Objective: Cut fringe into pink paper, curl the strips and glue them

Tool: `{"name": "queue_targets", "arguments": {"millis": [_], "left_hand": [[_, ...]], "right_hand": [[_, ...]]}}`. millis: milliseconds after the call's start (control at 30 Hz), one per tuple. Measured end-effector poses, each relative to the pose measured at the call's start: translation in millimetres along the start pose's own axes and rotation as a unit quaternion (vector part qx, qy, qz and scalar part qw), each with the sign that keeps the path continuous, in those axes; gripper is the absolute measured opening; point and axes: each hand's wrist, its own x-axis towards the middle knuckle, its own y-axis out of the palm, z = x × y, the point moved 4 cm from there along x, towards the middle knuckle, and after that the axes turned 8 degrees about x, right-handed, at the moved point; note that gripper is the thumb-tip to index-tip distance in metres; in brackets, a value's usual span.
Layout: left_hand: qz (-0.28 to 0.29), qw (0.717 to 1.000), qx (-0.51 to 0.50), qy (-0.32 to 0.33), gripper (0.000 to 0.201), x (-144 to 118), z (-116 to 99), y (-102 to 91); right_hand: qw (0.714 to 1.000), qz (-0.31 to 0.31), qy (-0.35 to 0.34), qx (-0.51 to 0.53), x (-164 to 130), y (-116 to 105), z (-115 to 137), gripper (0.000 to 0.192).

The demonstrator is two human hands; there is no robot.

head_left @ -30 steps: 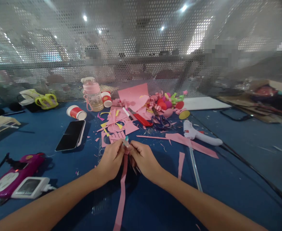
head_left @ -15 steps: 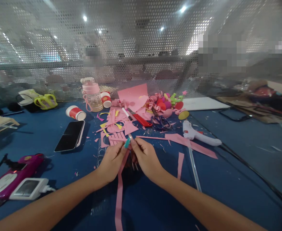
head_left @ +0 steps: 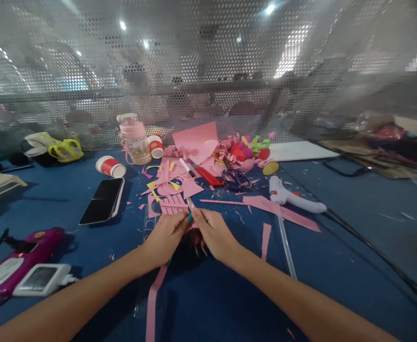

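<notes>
Close together over the blue table, my left hand [head_left: 165,236] and my right hand [head_left: 216,232] both pinch the end of a long pink paper strip [head_left: 152,299]. Its tail hangs down toward me on the left, below my left hand. The pinched end is mostly hidden by my fingers and thumbs. Just beyond my hands lies a piece of pink paper cut into strips [head_left: 174,204]. A clear plastic ruler [head_left: 148,228] lies partly under my left hand and forearm.
A white glue gun [head_left: 294,198] with its glue stick and cord rests at right. Pink scraps, blue-handled scissors [head_left: 236,180] and a red cutter [head_left: 210,176] lie at centre back. At left are a phone [head_left: 102,201], paper cup [head_left: 110,166] and bottle [head_left: 136,142].
The strip's hanging tail has swung to the left. My fingers have shifted on its upper end, and my left thumb now sits lower behind the right one.
</notes>
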Motion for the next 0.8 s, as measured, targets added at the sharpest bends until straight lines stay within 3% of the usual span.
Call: {"name": "queue_targets", "arguments": {"millis": [267, 467, 800], "left_hand": [[-0.012, 0.995, -0.092, -0.038, 0.03, -3.3, 8.3, 2.8], [-0.054, 0.995, -0.076, -0.042, 0.028, -4.8, 8.8, -1.9], [-0.078, 0.995, -0.043, -0.036, 0.03, -6.9, 2.7, -7.4]], "right_hand": [[0.998, 0.057, 0.012, -0.002, 1.4, 1.7, 3.5, 0.035], [0.998, 0.045, -0.034, -0.023, -1.3, -2.5, 12.6, 0.033], [0.997, 0.023, -0.076, -0.008, -7.2, -2.6, 21.3, 0.025]]}}
